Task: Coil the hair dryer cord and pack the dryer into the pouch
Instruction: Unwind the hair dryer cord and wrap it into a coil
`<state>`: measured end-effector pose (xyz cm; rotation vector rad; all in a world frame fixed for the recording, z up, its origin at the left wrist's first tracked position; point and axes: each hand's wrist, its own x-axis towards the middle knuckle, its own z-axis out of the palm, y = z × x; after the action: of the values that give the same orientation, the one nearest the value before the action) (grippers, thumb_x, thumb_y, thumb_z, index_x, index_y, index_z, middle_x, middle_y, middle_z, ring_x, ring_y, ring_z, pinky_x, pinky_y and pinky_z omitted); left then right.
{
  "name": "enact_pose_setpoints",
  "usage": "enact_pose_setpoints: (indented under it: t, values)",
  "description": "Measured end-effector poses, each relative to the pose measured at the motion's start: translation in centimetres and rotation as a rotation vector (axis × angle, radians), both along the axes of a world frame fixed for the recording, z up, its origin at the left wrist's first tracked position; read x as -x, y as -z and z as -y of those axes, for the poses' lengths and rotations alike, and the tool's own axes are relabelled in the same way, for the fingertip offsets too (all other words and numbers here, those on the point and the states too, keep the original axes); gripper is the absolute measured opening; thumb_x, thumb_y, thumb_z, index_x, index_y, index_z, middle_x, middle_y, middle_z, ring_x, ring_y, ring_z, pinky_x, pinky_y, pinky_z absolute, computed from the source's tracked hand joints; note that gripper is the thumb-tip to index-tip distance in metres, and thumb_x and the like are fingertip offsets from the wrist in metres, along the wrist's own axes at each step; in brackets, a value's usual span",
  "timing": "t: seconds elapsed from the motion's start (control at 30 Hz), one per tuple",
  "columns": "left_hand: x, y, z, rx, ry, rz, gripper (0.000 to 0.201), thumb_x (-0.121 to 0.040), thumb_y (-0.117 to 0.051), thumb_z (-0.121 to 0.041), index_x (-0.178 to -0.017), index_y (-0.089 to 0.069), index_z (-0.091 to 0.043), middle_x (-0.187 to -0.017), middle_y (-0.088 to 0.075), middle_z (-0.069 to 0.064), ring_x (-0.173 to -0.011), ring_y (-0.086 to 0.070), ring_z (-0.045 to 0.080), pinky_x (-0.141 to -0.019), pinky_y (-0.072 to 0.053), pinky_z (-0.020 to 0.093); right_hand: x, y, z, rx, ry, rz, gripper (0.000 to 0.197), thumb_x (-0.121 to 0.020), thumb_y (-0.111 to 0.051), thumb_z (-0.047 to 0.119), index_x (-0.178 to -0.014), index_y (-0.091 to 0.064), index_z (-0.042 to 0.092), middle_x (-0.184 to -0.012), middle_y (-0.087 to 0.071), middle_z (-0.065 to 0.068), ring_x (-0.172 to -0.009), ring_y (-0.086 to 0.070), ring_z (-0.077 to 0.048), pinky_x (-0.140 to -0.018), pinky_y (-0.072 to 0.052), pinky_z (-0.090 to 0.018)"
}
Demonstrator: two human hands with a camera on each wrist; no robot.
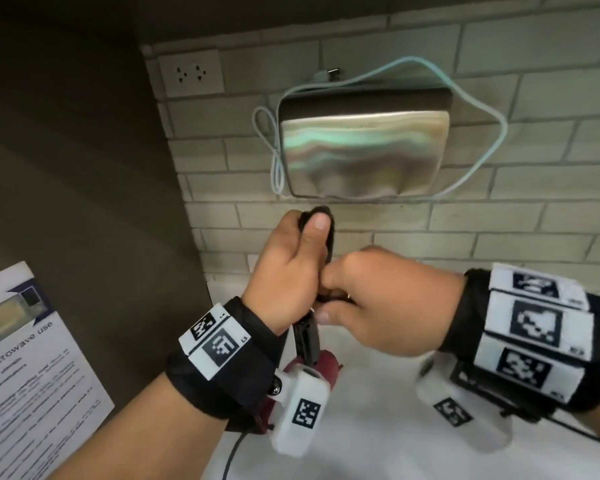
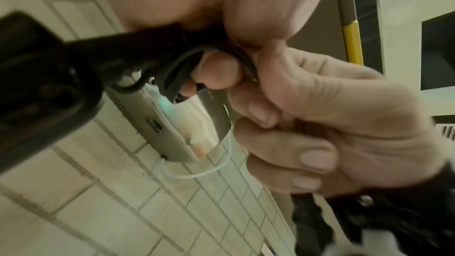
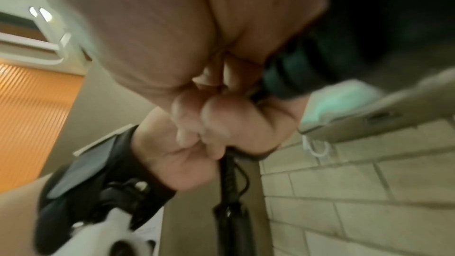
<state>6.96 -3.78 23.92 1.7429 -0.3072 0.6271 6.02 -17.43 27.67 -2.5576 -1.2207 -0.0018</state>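
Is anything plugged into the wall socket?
No, the white wall socket has bare holes, and the pale cable only loops round the shiny pouch.

Pouch (image 1: 364,150) at upper centre against the wall (image 1: 499,220), socket (image 1: 191,74) to its left, sheet (image 1: 32,368) at lower left, both hands (image 1: 291,271) below the pouch, cord (image 1: 321,233) between them.
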Motion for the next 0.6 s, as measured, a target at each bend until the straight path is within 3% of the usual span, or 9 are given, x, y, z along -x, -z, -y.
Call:
enact_pose_setpoints:
  t: [0.07,0.13,0.2,0.27,0.33,0.4,0.47,0.53,0.6]
  values:
    - [0.1,0.4,0.0,-0.03,0.098,-0.065,0.035,-0.094,-0.044,-0.041,-0.083,-0.049,-0.009,-0.065,-0.051,0.002,-0.06,-0.048,0.017,-0.058,-0.042,0.039,-0.3,-0.9,0.5,0.034,-0.017,-0.028,0.014,-0.089,-0.064,0.031,-0.082,-0.066,0.019,-0.076,-0.069,0.0,-0.07,-0.063,-0.018,-0.071,-0.056,-0.037]
    - [0.1,0.6,0.3,0.027,0.209,-0.11,0.038,-0.093,-0.042,-0.041,-0.083,-0.052,-0.006,-0.065,-0.052,0.01,-0.061,-0.049,0.022,-0.06,-0.041,0.043,-0.3,-1.7,1.1,0.051,-0.032,-0.084,0.011,-0.088,-0.067,0.028,-0.08,-0.064,0.022,-0.067,-0.069,0.013,-0.061,-0.062,-0.006,-0.065,-0.054,-0.023]
    - [0.0,0.8,0.5,0.031,0.262,-0.111,0.042,-0.095,-0.037,-0.042,-0.071,-0.054,-0.012,-0.056,-0.053,0.004,-0.054,-0.048,0.021,-0.059,-0.04,0.039,-0.3,-2.5,1.8,0.084,-0.019,-0.129,0.01,-0.088,-0.068,0.025,-0.082,-0.063,0.03,-0.054,-0.063,0.019,-0.049,-0.059,0.0,-0.053,-0.049,-0.013]
    - [0.1,1.2,0.9,0.014,0.279,-0.12,0.055,-0.095,-0.031,-0.051,-0.057,-0.052,-0.016,-0.049,-0.049,-0.002,-0.048,-0.044,0.017,-0.055,-0.039,0.033,-0.5,-3.5,2.4,0.09,-0.005,-0.112,0.008,-0.086,-0.071,0.025,-0.087,-0.067,0.032,-0.053,-0.067,0.017,-0.048,-0.061,0.002,-0.054,-0.049,-0.012]
    - [0.4,1.6,1.4,0.032,0.314,-0.201,0.072,-0.089,-0.025,-0.067,-0.058,-0.054,-0.009,-0.045,-0.044,-0.002,-0.043,-0.04,0.015,-0.052,-0.039,0.033,-1.0,-4.5,2.9,0.034,0.008,-0.034,0.011,-0.078,-0.079,0.03,-0.088,-0.073,0.028,-0.06,-0.073,0.011,-0.052,-0.065,0.003,-0.055,-0.048,-0.01]
    - [0.6,1.6,1.7,0.051,0.411,-0.274,0.076,-0.076,-0.025,-0.083,-0.06,-0.057,-0.016,-0.044,-0.037,-0.007,-0.04,-0.033,0.012,-0.05,-0.039,0.035,-1.8,-5.0,3.3,-0.062,0.04,0.091,0.023,-0.065,-0.086,0.041,-0.078,-0.073,0.026,-0.063,-0.071,0.008,-0.057,-0.064,0.002,-0.051,-0.045,-0.009]
    - [0.6,1.4,1.5,0.077,0.535,-0.311,0.07,-0.065,-0.036,-0.087,-0.063,-0.054,-0.019,-0.044,-0.031,-0.01,-0.037,-0.027,0.008,-0.047,-0.039,0.03,-2.2,-4.7,3.4,-0.136,0.056,0.135,0.034,-0.058,-0.085,0.049,-0.076,-0.068,0.026,-0.071,-0.066,0.008,-0.061,-0.06,-0.005,-0.05,-0.044,-0.013]
    - [0.3,1.3,1.0,0.137,0.656,-0.329,0.058,-0.066,-0.057,-0.076,-0.063,-0.051,-0.018,-0.046,-0.027,-0.009,-0.035,-0.022,0.008,-0.045,-0.037,0.026,-2.3,-4.0,3.6,-0.163,0.061,0.109,0.036,-0.06,-0.079,0.054,-0.083,-0.066,0.03,-0.075,-0.063,0.013,-0.06,-0.058,-0.005,-0.05,-0.043,-0.016]
    - [0.1,1.4,0.4,0.175,0.75,-0.341,0.042,-0.068,-0.071,-0.061,-0.062,-0.058,-0.021,-0.048,-0.026,-0.009,-0.035,-0.023,0.005,-0.044,-0.036,0.023,-2.3,-3.3,3.6,-0.071,0.054,0.125,0.039,-0.065,-0.073,0.058,-0.094,-0.064,0.034,-0.072,-0.064,0.021,-0.058,-0.057,0.001,-0.053,-0.042,-0.015]
